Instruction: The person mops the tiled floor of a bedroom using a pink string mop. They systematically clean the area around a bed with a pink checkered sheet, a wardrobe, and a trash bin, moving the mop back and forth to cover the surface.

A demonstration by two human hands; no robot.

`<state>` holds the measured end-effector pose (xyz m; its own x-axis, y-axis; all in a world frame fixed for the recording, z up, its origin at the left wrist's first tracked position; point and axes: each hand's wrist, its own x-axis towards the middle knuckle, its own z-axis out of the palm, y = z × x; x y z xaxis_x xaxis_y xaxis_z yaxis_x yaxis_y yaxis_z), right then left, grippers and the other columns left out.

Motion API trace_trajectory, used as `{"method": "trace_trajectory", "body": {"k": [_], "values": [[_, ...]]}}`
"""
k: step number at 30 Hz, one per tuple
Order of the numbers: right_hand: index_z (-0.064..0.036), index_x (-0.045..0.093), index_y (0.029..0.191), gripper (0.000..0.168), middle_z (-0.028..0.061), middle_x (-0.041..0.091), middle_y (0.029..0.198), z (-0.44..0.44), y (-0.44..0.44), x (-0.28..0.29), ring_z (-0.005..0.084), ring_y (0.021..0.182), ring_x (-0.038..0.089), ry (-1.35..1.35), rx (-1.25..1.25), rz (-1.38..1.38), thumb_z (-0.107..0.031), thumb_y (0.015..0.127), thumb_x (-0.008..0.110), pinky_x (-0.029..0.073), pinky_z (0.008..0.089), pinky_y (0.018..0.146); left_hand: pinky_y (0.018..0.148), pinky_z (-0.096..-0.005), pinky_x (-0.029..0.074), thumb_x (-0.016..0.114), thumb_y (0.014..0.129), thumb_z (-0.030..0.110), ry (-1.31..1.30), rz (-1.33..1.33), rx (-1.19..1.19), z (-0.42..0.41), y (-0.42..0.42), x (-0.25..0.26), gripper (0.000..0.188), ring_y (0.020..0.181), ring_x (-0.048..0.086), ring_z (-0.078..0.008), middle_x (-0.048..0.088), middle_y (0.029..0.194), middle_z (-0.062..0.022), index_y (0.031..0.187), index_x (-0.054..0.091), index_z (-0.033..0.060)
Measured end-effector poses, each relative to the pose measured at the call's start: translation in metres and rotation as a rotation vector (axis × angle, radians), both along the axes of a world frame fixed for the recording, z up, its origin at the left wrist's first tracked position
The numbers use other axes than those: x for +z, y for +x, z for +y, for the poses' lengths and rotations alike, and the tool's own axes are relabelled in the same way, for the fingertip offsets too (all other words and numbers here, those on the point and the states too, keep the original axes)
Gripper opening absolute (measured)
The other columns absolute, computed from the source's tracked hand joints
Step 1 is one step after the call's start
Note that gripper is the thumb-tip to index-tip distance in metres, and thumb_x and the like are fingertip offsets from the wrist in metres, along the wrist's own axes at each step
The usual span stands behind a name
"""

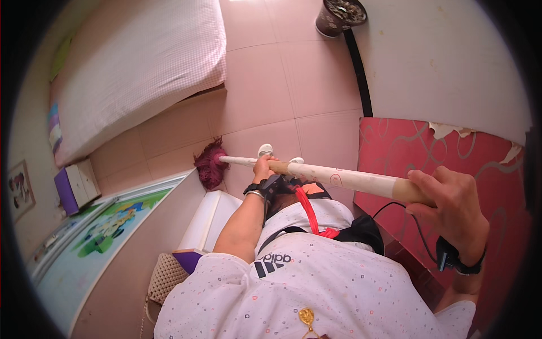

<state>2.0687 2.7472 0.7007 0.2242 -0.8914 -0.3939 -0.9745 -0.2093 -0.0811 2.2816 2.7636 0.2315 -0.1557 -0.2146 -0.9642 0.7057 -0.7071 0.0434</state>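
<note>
A long mop handle (351,177), pale with tan bands, slants across in front of my body. My left hand (263,168) is wrapped around its lower part, above the mop head. Near the handle's top end my right hand (453,205) grips it, thumb and fingers around the tan section. The maroon mop head (211,165) is down at floor level, beside the corner of a low partition. Both wrists carry black straps with small devices. Part of my left hand's fingers is hidden behind the handle.
Pink floor tiles (258,72) lie ahead. A bed (156,55) with a checked sheet stands at upper left. Left are a sliding door with a colourful picture (118,224) and a white-and-purple cabinet (76,186). A pot (334,19) stands by the wall; a red patterned panel (398,152) is right.
</note>
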Motion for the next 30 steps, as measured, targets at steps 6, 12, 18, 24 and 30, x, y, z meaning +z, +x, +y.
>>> {"method": "trace_trajectory", "body": {"k": [6, 12, 18, 24, 30], "values": [[-0.011, 0.059, 0.090, 0.036, 0.0071, 0.044, 0.059, 0.056, -0.029, 0.001, 0.0220, 0.046, 0.046, 0.036, -0.231, 0.019, -0.028, 0.060, 0.069, 0.036, 0.0332, 0.041, 0.052, -0.0352, 0.047, 0.044, 0.079, 0.006, -0.023, 0.012, -0.146, -0.019, -0.043, 0.000, 0.010, 0.056, 0.050, -0.0210, 0.047, 0.066, -0.0080, 0.085, 0.037, 0.0029], [-0.012, 0.060, 0.092, 0.034, 0.0072, 0.045, 0.060, 0.123, -0.061, 0.000, 0.0215, 0.047, 0.047, 0.060, -0.503, -0.008, -0.027, 0.062, 0.069, 0.036, 0.0329, 0.041, 0.057, -0.0370, 0.053, 0.045, 0.079, 0.008, 0.004, 0.047, -0.190, -0.022, -0.116, 0.024, 0.022, 0.063, 0.055, -0.0251, 0.047, 0.076, -0.0134, 0.093, 0.032, -0.0015], [-0.009, 0.060, 0.093, 0.035, 0.0075, 0.049, 0.064, 0.200, -0.095, -0.001, 0.0228, 0.054, 0.050, 0.096, -0.804, -0.004, -0.022, 0.062, 0.069, 0.037, 0.0332, 0.049, 0.049, -0.0337, 0.052, 0.045, 0.078, 0.003, -0.070, -0.009, -0.377, 0.018, -0.209, 0.018, 0.018, 0.055, 0.055, -0.0238, 0.048, 0.068, -0.0134, 0.089, 0.033, -0.0053], [-0.007, 0.060, 0.095, 0.041, 0.0091, 0.052, 0.070, 0.302, -0.115, 0.002, 0.0250, 0.063, 0.051, 0.127, -1.244, 0.094, -0.017, 0.057, 0.071, 0.038, 0.0343, 0.061, 0.048, -0.0329, 0.047, 0.044, 0.081, 0.006, -0.091, 0.039, -0.738, 0.119, -0.332, 0.009, 0.011, 0.051, 0.048, -0.0208, 0.046, 0.062, -0.0093, 0.085, 0.038, -0.0016], [-0.001, 0.059, 0.091, 0.043, 0.0126, 0.051, 0.070, 0.387, -0.135, 0.014, 0.0275, 0.061, 0.049, 0.060, -1.326, 0.037, -0.006, 0.050, 0.068, 0.040, 0.0354, 0.058, 0.051, -0.0340, 0.048, 0.048, 0.080, 0.004, -0.098, 0.216, -0.980, 0.212, -0.405, 0.050, 0.017, 0.054, 0.051, -0.0220, 0.048, 0.066, -0.0102, 0.091, 0.039, -0.0042]]}}
